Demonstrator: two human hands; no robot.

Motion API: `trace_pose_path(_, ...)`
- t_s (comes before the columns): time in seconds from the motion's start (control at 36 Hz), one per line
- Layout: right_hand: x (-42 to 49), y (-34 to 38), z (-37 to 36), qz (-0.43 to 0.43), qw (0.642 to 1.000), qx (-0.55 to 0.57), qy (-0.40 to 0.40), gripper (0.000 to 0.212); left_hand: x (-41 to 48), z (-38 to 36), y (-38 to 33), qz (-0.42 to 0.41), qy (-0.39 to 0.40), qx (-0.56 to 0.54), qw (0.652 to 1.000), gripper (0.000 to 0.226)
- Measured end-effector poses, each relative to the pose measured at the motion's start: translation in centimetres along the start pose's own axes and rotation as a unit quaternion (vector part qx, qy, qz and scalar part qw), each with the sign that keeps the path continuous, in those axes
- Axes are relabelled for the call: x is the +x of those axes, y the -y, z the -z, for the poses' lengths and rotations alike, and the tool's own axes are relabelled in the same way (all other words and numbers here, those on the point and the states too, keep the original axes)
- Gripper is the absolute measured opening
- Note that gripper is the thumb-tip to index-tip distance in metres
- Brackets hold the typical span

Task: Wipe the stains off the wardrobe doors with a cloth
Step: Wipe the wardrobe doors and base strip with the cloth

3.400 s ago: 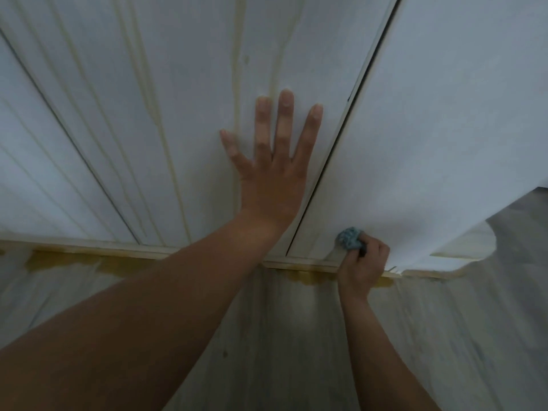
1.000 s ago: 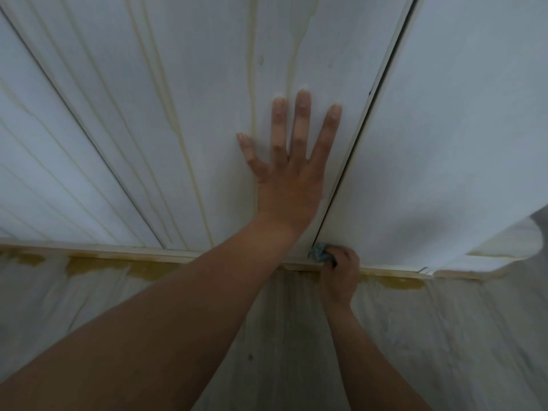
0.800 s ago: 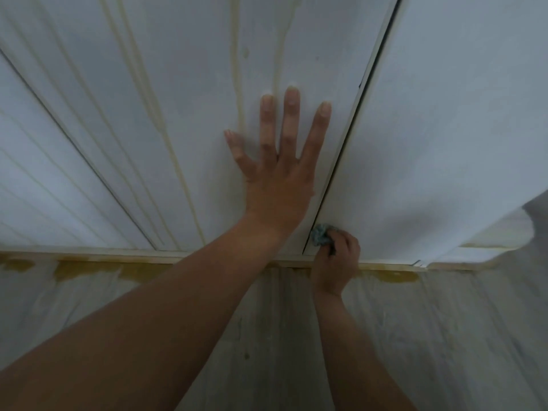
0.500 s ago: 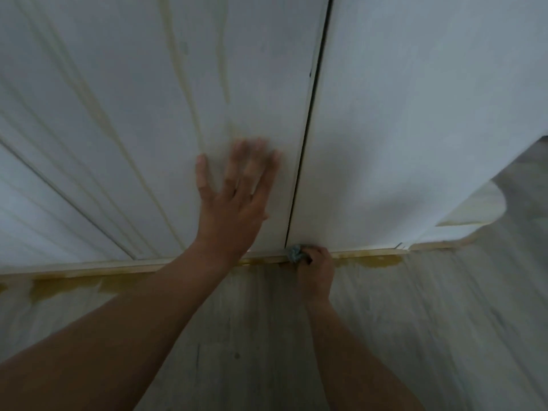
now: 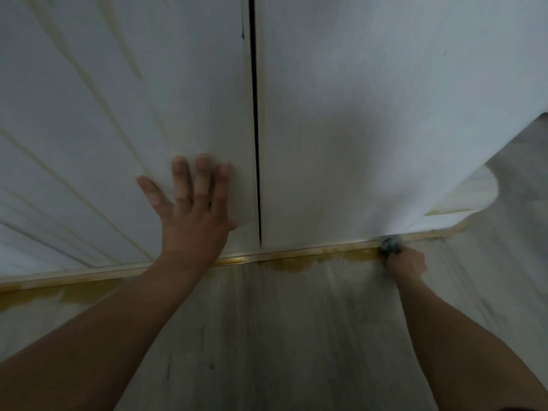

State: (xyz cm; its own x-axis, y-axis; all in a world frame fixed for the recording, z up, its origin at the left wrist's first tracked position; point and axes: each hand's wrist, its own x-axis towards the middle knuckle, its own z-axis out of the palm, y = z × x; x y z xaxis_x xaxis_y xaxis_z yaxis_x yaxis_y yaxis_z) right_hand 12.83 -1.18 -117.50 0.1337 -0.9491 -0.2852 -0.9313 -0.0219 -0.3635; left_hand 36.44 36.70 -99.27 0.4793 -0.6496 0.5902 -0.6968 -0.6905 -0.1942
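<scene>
**Fingers (image 5: 180,179) Spread Flat on One Door — Cloth (image 5: 390,244) Clutched at the Foot of the Other**

Two bare forearms (image 5: 118,336) are seen reaching forward over a pale, wood-grained floor (image 5: 296,336), one entering from the lower left corner and one from the lower right. Where the floor meets the wardrobe, a yellow-brown patch (image 5: 293,265) is spread along a narrow base strip (image 5: 267,256). More of the same discolouration is seen further left along that strip.

Low on the right, at the strip, the right hand (image 5: 404,264) is clenched round the small blue-grey cloth. The cloth is bunched up and held where the bottom edge of the right door (image 5: 385,99) meets the strip, near that door's outer corner. This spot is blurred, so it cannot be told whether the door or the strip is touched.

Higher up, the left hand (image 5: 194,221) is laid palm-down on the lower part of the left door (image 5: 148,84), just beside the dark vertical gap (image 5: 255,114) between the two doors. Its fingers are held straight and slightly apart, with the thumb splayed out to the left — nothing is grasped.

Beyond that hand, long yellowish streaks (image 5: 124,48) are seen running down the left door at a slant. The right door's face is shown as plain white. Past its outer edge, a cream-coloured surface (image 5: 462,197) with a rounded outline is partly shown.
</scene>
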Motion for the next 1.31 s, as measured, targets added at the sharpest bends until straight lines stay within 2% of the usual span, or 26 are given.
trace_pose_path(0.14,-2.7,0.6,-2.7,0.027,0.999,-0.012,-0.025,0.035,0.0,0.0,0.1,0.001,0.007,-0.015,1.0,0.16)
trace_pose_path(0.22,-4.7,1.9,-4.9,0.115,0.993,-0.022,0.001,0.039,0.1,0.1,-0.1,0.0,0.011,-0.023,1.0,0.16)
trace_pose_path(0.28,-5.9,2.2,-5.8,0.166,0.984,-0.059,0.007,0.034,0.0,0.0,0.0,0.001,0.016,-0.025,1.0,0.159)
trace_pose_path(0.36,-6.3,1.1,-5.5,0.251,0.965,-0.072,-0.001,0.038,-0.2,0.0,0.2,0.001,0.014,-0.028,1.0,0.16)
trace_pose_path(0.42,-5.6,0.7,-4.8,0.277,0.959,-0.064,0.006,0.036,-0.3,0.1,0.3,-0.002,0.014,-0.029,0.999,0.161)
trace_pose_path(0.58,-6.6,3.7,-5.1,0.105,0.994,0.011,-0.021,0.03,-0.1,0.2,0.0,0.001,0.01,-0.032,0.999,0.162)
trace_pose_path(0.64,-8.4,4.2,-6.2,0.122,0.992,0.008,-0.014,0.03,-0.1,0.3,-0.1,0.004,0.009,-0.033,0.999,0.162)
trace_pose_path(0.75,-10.4,3.5,-7.5,0.25,0.968,-0.028,0.017,0.035,-0.2,0.2,0.0,0.003,0.01,-0.034,0.999,0.161)
trace_pose_path(0.81,-9.4,3.3,-6.9,0.272,0.961,-0.036,0.039,0.038,-0.3,0.2,0.1,0.0,0.009,-0.037,0.999,0.16)
trace_pose_path(0.86,-8.2,2.9,-6.4,0.243,0.969,-0.039,0.03,0.034,-0.2,0.2,0.1,0.0,0.009,-0.034,0.999,0.158)
trace_pose_path(0.97,-7.6,3.4,-5.7,0.096,0.995,-0.006,-0.007,0.039,0.0,0.2,0.0,-0.001,0.009,-0.032,0.999,0.157)
trace_pose_path(1.03,-8.9,4.4,-5.8,0.087,0.996,-0.012,0.0,0.041,0.0,0.2,-0.1,0.0,0.012,-0.03,0.999,0.156)
trace_pose_path(1.14,-11.9,4.7,-7.5,0.199,0.98,-0.017,0.008,0.036,0.1,0.3,0.0,0.007,0.014,-0.038,0.999,0.159)
trace_pose_path(1.22,-13.2,3.8,-8.7,0.352,0.934,-0.044,0.045,0.037,-0.1,0.2,0.1,0.002,0.007,-0.036,0.999,0.159)
trace_pose_path(1.25,-13.1,3.9,-8.8,0.378,0.923,-0.044,0.052,0.039,-0.1,0.1,0.1,0.001,0.005,-0.036,0.999,0.158)
trace_pose_path(1.31,-12.7,4.7,-8.7,0.358,0.931,-0.03,0.064,0.042,-0.1,0.1,0.0,0.002,0.001,-0.032,0.999,0.157)
